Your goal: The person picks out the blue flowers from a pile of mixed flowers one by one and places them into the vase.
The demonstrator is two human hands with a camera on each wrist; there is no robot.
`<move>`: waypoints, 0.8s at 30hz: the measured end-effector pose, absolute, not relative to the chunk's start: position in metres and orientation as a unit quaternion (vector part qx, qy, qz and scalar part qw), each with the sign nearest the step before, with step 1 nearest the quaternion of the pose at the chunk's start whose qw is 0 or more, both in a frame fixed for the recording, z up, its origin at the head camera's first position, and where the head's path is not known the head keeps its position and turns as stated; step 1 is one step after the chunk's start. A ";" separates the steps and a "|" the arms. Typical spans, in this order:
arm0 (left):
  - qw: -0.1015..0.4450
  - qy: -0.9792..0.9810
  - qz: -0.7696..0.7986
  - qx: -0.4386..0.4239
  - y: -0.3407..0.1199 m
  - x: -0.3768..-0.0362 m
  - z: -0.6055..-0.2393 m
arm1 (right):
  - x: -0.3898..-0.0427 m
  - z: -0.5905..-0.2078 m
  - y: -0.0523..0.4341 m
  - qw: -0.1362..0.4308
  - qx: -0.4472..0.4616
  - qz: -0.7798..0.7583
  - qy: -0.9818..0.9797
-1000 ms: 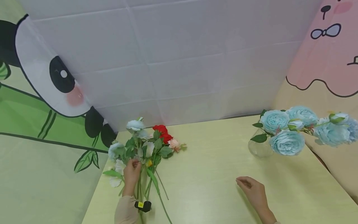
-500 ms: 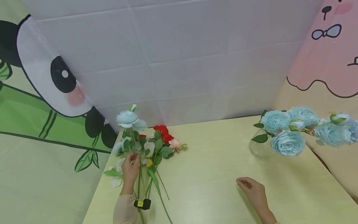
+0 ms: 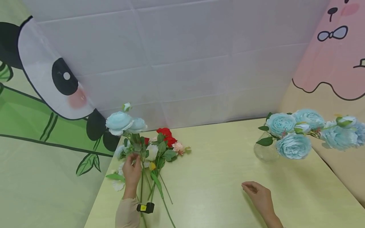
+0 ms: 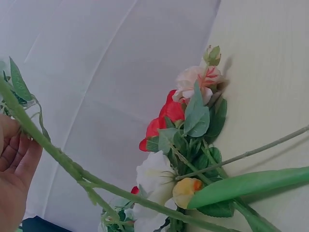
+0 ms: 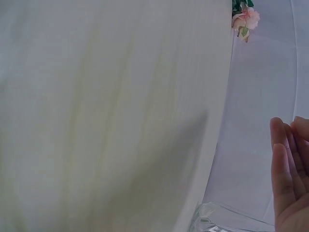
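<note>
Up off the pale yellow worktop rose a pale blue cloth flower on a green stem, pinched in the left hand above the pile of mixed cloth flowers. Well apart, the right hand rested loose, holding nothing, near the clear glass vase of blue flowers.

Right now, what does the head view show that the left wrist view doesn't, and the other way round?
Only the head view shows the pale blue blooms on the stem the left hand grips, the right hand resting on the table, and the glass vase of blue flowers. Only the left wrist view shows the gripped stem up close. Both show the red flowers and pink flower.
</note>
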State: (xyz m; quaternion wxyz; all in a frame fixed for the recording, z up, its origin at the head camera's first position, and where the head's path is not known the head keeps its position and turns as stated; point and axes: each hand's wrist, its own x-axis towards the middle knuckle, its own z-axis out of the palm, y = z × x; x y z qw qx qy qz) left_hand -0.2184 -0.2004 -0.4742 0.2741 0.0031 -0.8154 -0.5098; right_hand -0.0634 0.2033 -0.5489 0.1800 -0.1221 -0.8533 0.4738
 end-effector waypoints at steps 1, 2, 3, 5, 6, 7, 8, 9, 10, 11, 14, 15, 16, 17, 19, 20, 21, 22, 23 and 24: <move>0.283 -0.811 -0.512 -0.001 -0.200 -0.218 -0.473 | -0.063 -0.549 0.203 0.180 -0.122 0.474 -0.853; 0.291 -0.808 -0.512 -0.005 -0.199 -0.218 -0.471 | -0.063 -0.549 0.204 0.178 -0.122 0.475 -0.853; 0.298 -0.802 -0.518 -0.014 -0.199 -0.218 -0.470 | -0.063 -0.550 0.204 0.175 -0.124 0.476 -0.853; 0.302 -0.791 -0.532 -0.020 -0.196 -0.213 -0.462 | -0.063 -0.550 0.204 0.169 -0.130 0.477 -0.853; 0.302 -0.784 -0.541 -0.026 -0.195 -0.213 -0.461 | -0.063 -0.550 0.204 0.166 -0.134 0.476 -0.853; 0.300 -0.779 -0.550 -0.030 -0.195 -0.213 -0.461 | -0.064 -0.550 0.204 0.164 -0.137 0.475 -0.854; 0.298 -0.775 -0.557 -0.034 -0.193 -0.211 -0.458 | -0.064 -0.550 0.204 0.162 -0.141 0.475 -0.854; 0.295 -0.770 -0.564 -0.036 -0.192 -0.209 -0.455 | -0.063 -0.550 0.204 0.161 -0.143 0.474 -0.854; 0.290 -0.772 -0.565 -0.029 -0.190 -0.208 -0.453 | -0.063 -0.550 0.204 0.163 -0.142 0.472 -0.855; 0.287 -0.773 -0.565 -0.028 -0.191 -0.208 -0.454 | -0.063 -0.549 0.203 0.165 -0.141 0.470 -0.855; 0.282 -0.783 -0.554 -0.014 -0.192 -0.212 -0.457 | -0.063 -0.549 0.203 0.170 -0.137 0.468 -0.856; 0.282 -0.784 -0.552 -0.011 -0.192 -0.213 -0.458 | -0.063 -0.550 0.203 0.172 -0.136 0.467 -0.857; 0.286 -0.786 -0.548 -0.012 -0.193 -0.213 -0.457 | -0.063 -0.550 0.204 0.173 -0.134 0.465 -0.858; 0.291 -0.784 -0.548 -0.016 -0.193 -0.214 -0.457 | -0.063 -0.550 0.204 0.174 -0.135 0.463 -0.858; 0.305 -0.779 -0.548 -0.030 -0.192 -0.214 -0.456 | -0.063 -0.551 0.204 0.174 -0.135 0.461 -0.859; 0.317 -0.772 -0.549 -0.042 -0.192 -0.213 -0.455 | -0.062 -0.551 0.205 0.174 -0.135 0.461 -0.860; 0.331 -0.764 -0.551 -0.058 -0.190 -0.211 -0.452 | -0.062 -0.552 0.205 0.172 -0.135 0.461 -0.860; 0.343 -0.755 -0.554 -0.074 -0.189 -0.209 -0.450 | -0.062 -0.552 0.205 0.171 -0.135 0.462 -0.860; 0.352 -0.746 -0.559 -0.089 -0.187 -0.207 -0.447 | -0.062 -0.551 0.206 0.171 -0.136 0.461 -0.860; 0.364 -0.737 -0.559 -0.105 -0.186 -0.205 -0.444 | -0.062 -0.551 0.206 0.171 -0.136 0.460 -0.861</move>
